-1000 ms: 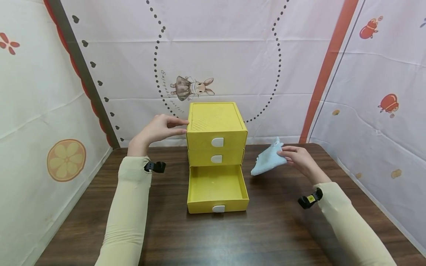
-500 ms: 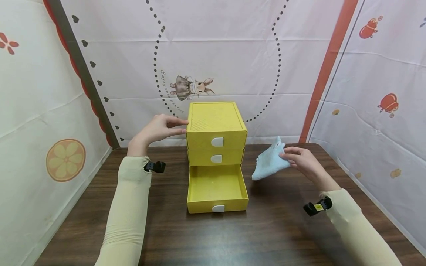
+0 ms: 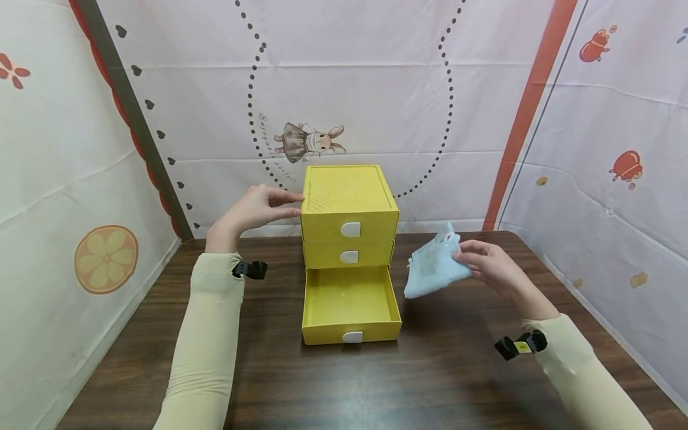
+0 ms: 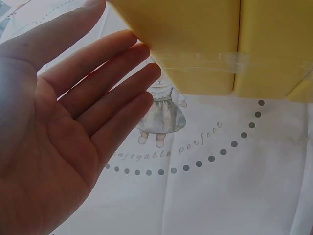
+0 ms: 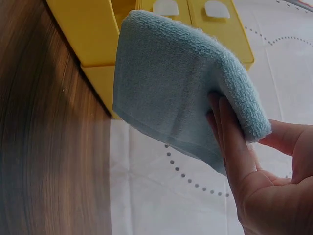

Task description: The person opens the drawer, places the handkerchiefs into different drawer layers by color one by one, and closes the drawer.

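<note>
A yellow three-drawer box (image 3: pixel 349 190) stands in the middle of the table, its bottom drawer (image 3: pixel 352 332) pulled out and the upper two closed. My left hand (image 3: pixel 257 209) rests its fingertips at the upper left side of the box; in the left wrist view the fingers (image 4: pixel 112 73) are nearly straight. Right of the box, my right hand (image 3: pixel 494 269) pinches a folded light blue towel (image 3: pixel 434 265) by its right edge. Seen from the right wrist, the towel (image 5: pixel 166 78) hangs between thumb and fingers, with part of the box behind it.
The dark wooden table (image 3: pixel 344 388) reaches back to a white printed cloth backdrop (image 3: pixel 355 95). More cloth hangs along the left side (image 3: pixel 54 179) and the right side (image 3: pixel 634 227). White tabs (image 3: pixel 352 337) serve as drawer pulls.
My right hand has moved a little to the right and toward me, still pinching the towel, which has turned to show more of its face. The left hand and box stay put.
</note>
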`<state>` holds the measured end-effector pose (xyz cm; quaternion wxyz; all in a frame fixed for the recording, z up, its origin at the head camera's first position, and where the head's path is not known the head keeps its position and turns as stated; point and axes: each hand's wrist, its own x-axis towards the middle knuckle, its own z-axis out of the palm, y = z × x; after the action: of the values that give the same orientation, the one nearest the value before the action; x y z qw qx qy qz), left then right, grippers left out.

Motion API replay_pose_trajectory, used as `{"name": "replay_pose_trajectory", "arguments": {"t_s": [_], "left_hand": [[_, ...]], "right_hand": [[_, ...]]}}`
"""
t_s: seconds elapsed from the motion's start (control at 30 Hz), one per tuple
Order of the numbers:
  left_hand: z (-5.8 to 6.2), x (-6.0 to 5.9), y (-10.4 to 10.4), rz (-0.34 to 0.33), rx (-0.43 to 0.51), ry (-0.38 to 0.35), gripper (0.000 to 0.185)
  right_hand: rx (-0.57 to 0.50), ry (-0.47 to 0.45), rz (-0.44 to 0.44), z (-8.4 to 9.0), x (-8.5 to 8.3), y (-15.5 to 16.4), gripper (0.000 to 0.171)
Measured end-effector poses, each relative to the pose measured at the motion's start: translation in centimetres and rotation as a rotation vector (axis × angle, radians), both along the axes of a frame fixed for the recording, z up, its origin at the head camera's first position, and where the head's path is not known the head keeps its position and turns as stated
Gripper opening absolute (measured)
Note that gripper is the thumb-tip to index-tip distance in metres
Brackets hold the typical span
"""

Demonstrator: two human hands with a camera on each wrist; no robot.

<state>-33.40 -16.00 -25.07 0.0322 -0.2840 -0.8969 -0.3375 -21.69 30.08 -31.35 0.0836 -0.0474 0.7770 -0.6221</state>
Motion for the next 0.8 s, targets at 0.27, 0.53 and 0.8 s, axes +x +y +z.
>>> {"name": "replay_pose_trajectory", "arguments": {"t_s": [0.27, 0.53, 0.8], "left_hand": [[-0.1, -0.2, 0.0, -0.004, -0.005, -0.004, 0.046], [-0.1, -0.2, -0.1, -0.003, 0.001, -0.006, 0.046], [0.0, -0.2, -0.1, -0.006, 0.003, -0.007, 0.046]], "right_hand": [[0.002, 0.011, 0.048, 0.5, 1.1, -0.6, 0.022], [0.017, 0.020, 0.110, 1.0, 1.9, -1.2, 0.016], [0.035, -0.004, 0.118, 1.1, 2.1, -1.9, 0.019]]}}
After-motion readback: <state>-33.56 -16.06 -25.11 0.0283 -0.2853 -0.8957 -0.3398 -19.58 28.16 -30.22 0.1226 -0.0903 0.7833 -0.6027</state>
